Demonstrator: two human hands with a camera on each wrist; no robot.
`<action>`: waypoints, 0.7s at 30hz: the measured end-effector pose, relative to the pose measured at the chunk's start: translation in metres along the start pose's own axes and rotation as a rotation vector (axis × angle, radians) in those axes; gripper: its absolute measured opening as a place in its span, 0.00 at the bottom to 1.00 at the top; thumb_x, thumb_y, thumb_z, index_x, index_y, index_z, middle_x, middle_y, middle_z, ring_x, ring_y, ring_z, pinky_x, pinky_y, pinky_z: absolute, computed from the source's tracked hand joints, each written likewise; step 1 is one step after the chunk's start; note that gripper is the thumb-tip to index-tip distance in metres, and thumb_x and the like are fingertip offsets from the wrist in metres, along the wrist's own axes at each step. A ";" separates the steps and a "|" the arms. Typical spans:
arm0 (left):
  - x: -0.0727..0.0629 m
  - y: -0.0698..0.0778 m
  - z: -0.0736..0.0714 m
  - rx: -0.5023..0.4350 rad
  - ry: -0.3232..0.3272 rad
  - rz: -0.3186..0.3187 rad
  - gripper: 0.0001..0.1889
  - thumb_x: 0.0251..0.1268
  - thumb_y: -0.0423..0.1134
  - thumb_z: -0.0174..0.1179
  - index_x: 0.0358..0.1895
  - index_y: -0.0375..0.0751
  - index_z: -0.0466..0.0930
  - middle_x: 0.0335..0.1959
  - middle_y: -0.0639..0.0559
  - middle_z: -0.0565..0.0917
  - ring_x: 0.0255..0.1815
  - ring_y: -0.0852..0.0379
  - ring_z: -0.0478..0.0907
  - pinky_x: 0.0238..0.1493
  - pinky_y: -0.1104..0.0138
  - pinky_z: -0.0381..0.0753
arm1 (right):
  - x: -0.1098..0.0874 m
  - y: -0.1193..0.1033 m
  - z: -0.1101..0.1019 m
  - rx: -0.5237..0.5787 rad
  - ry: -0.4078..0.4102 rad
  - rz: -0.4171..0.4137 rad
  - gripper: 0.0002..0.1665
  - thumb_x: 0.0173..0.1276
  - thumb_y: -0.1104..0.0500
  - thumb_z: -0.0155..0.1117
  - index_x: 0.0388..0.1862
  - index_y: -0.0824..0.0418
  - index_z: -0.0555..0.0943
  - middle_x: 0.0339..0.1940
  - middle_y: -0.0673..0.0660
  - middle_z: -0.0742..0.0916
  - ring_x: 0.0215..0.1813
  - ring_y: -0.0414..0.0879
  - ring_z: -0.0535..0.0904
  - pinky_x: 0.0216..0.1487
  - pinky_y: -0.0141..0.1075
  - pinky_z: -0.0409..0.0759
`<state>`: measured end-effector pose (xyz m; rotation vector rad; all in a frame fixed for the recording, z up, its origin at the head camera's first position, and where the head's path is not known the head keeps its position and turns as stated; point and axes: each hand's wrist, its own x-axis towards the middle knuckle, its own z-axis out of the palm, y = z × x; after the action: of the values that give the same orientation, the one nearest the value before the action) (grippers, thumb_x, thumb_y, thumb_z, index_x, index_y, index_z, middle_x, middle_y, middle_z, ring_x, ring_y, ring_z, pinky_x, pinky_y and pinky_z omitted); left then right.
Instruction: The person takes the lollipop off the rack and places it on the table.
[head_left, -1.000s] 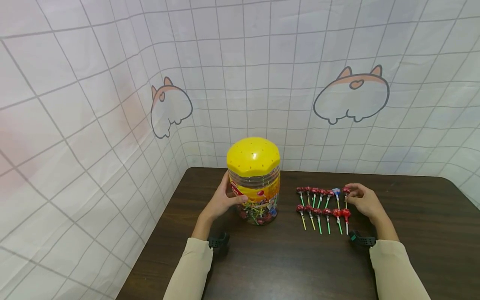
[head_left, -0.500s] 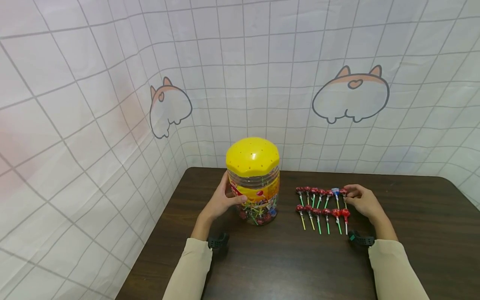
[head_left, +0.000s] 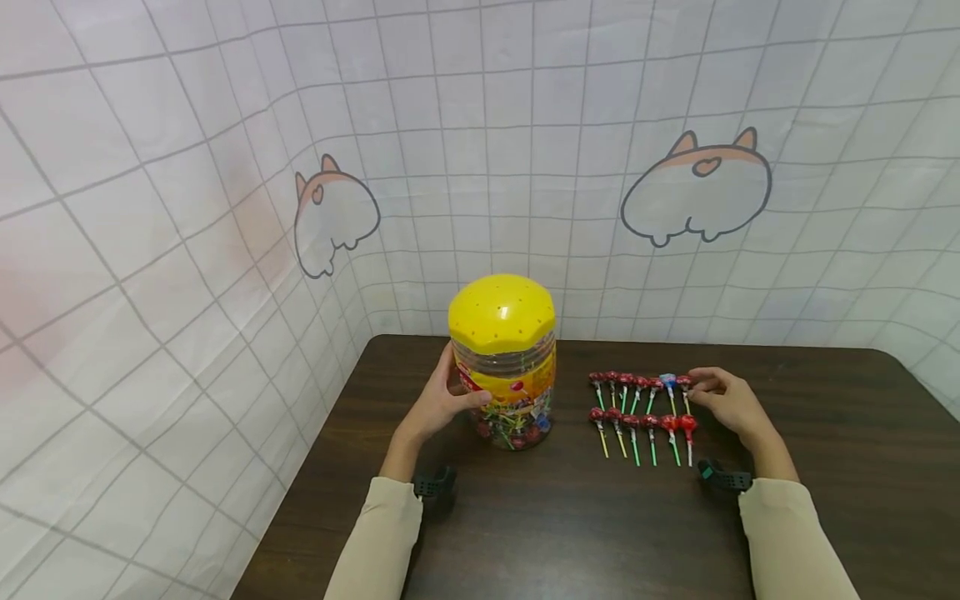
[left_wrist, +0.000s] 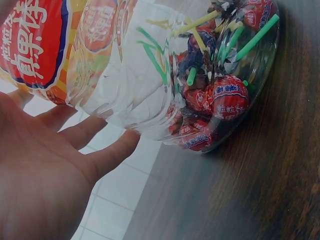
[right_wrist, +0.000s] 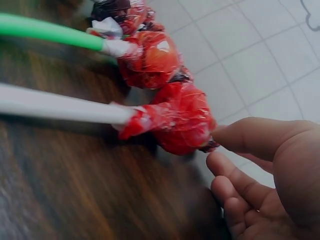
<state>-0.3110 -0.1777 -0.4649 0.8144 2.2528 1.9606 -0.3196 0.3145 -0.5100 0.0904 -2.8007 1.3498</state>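
Note:
A clear plastic candy jar (head_left: 517, 396) with a domed yellow lid (head_left: 502, 312) stands upright on the table. My left hand (head_left: 442, 403) holds its left side, thumb on the front label, other fingers along the back. Wrapped lollipops (left_wrist: 230, 97) fill the bottom of the jar in the left wrist view. To its right lie two rows of lollipops (head_left: 631, 422), heads toward the wall. My right hand (head_left: 727, 407) is at the right end of the back row, fingertips right beside the last red lollipop (head_left: 683, 382). In the right wrist view a front-row lollipop (right_wrist: 182, 120) hides what lies behind it.
The dark wooden table (head_left: 570, 525) reaches back to a white gridded cloth (head_left: 480, 167) with printed dog figures. One lollipop with a blue wrapper (head_left: 668, 380) lies among red ones in the back row. Dark bands (head_left: 723, 477) sit on both wrists.
The last back-row lollipop has shifted slightly left toward the blue one. My right fingertips, earlier over its head, are now at its right side. My left hand stays on the jar.

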 end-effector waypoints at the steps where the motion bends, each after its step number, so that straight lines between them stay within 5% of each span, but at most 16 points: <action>1: 0.000 0.000 0.000 0.000 -0.001 0.001 0.52 0.61 0.50 0.74 0.81 0.71 0.45 0.73 0.51 0.68 0.70 0.43 0.72 0.70 0.44 0.75 | -0.001 0.000 0.000 0.012 0.000 0.007 0.26 0.79 0.58 0.58 0.70 0.67 0.71 0.52 0.65 0.82 0.49 0.48 0.78 0.50 0.38 0.78; 6: -0.001 0.000 0.000 0.014 -0.001 -0.005 0.52 0.62 0.49 0.74 0.81 0.71 0.45 0.73 0.51 0.68 0.71 0.44 0.71 0.71 0.44 0.74 | -0.008 0.001 -0.005 0.073 -0.020 0.051 0.29 0.81 0.52 0.55 0.73 0.67 0.69 0.54 0.66 0.80 0.58 0.61 0.76 0.58 0.55 0.77; 13: -0.001 0.000 -0.002 0.012 0.006 0.000 0.51 0.63 0.47 0.73 0.81 0.70 0.46 0.74 0.52 0.67 0.70 0.44 0.72 0.72 0.43 0.72 | -0.014 -0.012 -0.022 0.143 -0.020 0.031 0.32 0.82 0.49 0.53 0.74 0.68 0.66 0.56 0.65 0.83 0.48 0.37 0.82 0.48 0.29 0.82; 21: -0.001 0.004 -0.002 0.044 -0.009 -0.014 0.51 0.64 0.48 0.72 0.81 0.71 0.44 0.73 0.51 0.67 0.71 0.43 0.71 0.72 0.41 0.71 | -0.029 -0.038 -0.051 0.199 0.014 -0.038 0.31 0.80 0.46 0.57 0.73 0.61 0.69 0.43 0.35 0.82 0.46 0.31 0.81 0.47 0.24 0.82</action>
<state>-0.3095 -0.1796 -0.4615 0.8077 2.2982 1.9046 -0.2882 0.3320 -0.4506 0.1372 -2.6317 1.6088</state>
